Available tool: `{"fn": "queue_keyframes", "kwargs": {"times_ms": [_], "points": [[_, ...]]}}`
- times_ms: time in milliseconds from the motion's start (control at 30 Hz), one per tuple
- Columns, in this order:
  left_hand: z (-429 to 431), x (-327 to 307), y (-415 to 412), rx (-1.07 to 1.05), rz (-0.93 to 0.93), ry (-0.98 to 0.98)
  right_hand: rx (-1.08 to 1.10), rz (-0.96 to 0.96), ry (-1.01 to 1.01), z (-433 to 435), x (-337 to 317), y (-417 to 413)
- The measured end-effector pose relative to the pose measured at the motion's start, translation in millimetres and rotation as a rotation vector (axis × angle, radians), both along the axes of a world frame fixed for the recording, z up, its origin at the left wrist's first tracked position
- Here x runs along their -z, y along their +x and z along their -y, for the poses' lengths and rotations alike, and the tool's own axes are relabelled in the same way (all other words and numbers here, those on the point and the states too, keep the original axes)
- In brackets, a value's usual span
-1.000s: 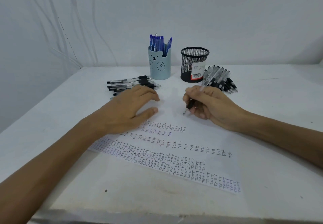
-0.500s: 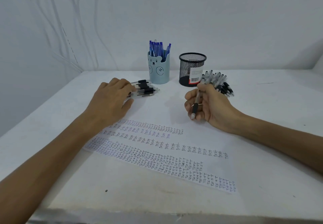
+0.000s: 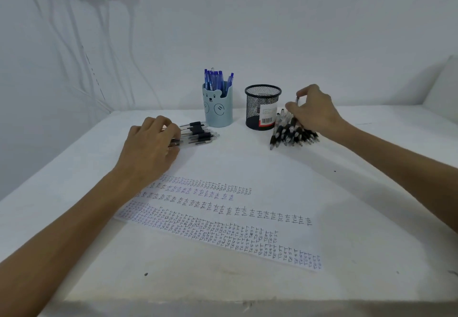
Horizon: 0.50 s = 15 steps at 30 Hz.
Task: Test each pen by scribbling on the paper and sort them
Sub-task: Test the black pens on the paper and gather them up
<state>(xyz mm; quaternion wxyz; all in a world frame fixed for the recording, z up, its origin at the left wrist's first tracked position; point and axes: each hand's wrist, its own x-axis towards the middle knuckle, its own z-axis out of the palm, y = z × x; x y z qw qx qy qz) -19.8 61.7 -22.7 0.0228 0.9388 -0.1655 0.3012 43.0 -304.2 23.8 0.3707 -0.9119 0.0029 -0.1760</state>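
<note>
My right hand (image 3: 314, 112) hovers over the right pile of black-grip pens (image 3: 293, 134) beside the black mesh cup (image 3: 262, 108). Its thumb and forefinger pinch the top end of a black pen (image 3: 297, 99) whose lower part points down into that pile. My left hand (image 3: 151, 144) lies on the left pile of black-grip pens (image 3: 198, 134), fingers curled over the near ends and closing on one pen (image 3: 175, 142). The white paper (image 3: 247, 168), with rows of handwritten test scribbles, lies flat in front of me with no hand on it.
A pale blue bear-faced cup (image 3: 218, 111) holding several blue pens (image 3: 216, 79) stands left of the mesh cup, which shows no pens above its rim. White cables (image 3: 74, 32) hang down the wall at the left. The table's front edge (image 3: 223, 303) is close below.
My right hand has lifted the tested pen off the paper and carried it back to the right pile. My left hand has left the paper and reached onto the left pile.
</note>
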Motion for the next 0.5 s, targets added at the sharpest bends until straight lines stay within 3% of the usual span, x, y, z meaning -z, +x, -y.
{"fn": "queue_keyframes", "kwargs": {"times_ms": [233, 500], "points": [[1, 4, 1, 0.002, -0.029, -0.006, 0.093, -0.088, -0.233, 4, 7, 37], [-1, 6, 3, -0.006, -0.053, -0.047, 0.055, -0.053, -0.298, 0, 7, 32]]}}
